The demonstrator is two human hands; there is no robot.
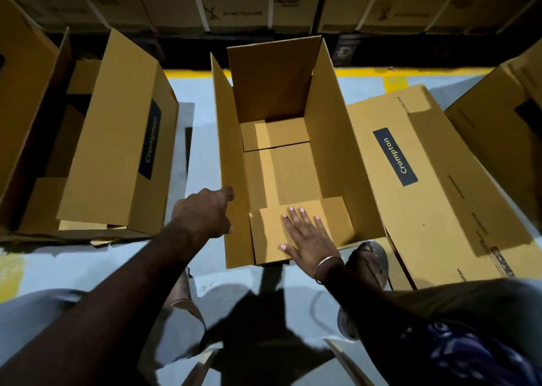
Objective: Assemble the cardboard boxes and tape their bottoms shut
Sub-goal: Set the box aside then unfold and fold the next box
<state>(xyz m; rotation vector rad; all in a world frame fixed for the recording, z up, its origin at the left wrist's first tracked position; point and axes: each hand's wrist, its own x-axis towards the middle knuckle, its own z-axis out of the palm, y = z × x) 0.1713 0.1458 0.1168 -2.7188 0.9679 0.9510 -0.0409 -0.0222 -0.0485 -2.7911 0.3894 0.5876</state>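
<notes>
boxes on floor [293, 156]: 4+ | hands [202, 212]: 2 | bangle [327, 268]: 1

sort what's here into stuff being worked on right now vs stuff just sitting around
In use:
- open brown cardboard box in the middle
- its near inner flap, pressed flat by the right hand
- left hand gripping the box's left wall

Lying about:
- brown Crompton box on the left
- Crompton box on the right
- strapped cartons behind

We see a grey floor [187, 168] with a yellow painted line [410, 73], a sandalled foot [370, 261], and strapped printed cartons [223, 1] stacked along the far side.
</notes>
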